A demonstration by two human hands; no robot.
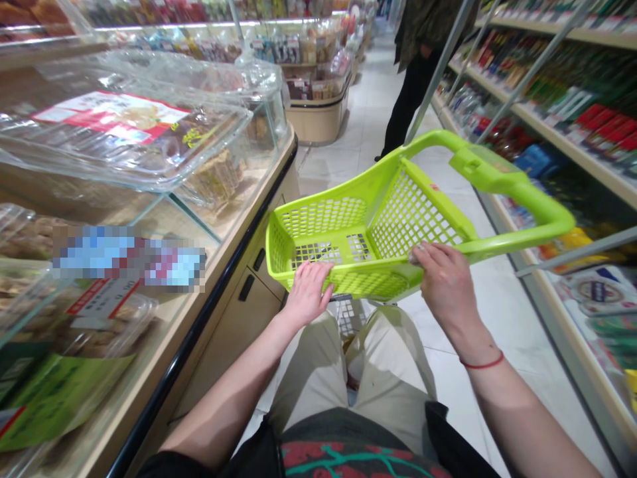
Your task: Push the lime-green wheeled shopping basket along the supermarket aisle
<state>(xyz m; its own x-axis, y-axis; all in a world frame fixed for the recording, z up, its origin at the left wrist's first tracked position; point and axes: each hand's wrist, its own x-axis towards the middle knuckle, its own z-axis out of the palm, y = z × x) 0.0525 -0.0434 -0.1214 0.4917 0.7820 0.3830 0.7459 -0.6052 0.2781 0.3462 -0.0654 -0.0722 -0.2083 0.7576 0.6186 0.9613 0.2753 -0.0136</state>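
supermarket aisle, tile floor (502, 312) running off between a glass-topped display case (124, 159) on our left and packed shelves (542, 113) on our right, a person's dark-trousered legs (411, 93) further down. lime-green plastic shopping basket (413, 212) sits in front of us at lap height, its long handle (517, 192) angled up and to the right. our left hand (306, 292) lies on the near rim, fingers (313, 272) spread over it; we can't tell if they're clamped, thumb unclear. our right hand (445, 279) has its fingers (428, 255) curled firmly on the side rim near the handle root. for a steady hold, we'd keep both hands wide on the rim and the basket clear of the counter surface (199, 292). hard to read: wire grid (346, 315) under the basket, partly hidden by it and our legs; dark patch behind the base mesh; pixelated label (129, 259) on the case.
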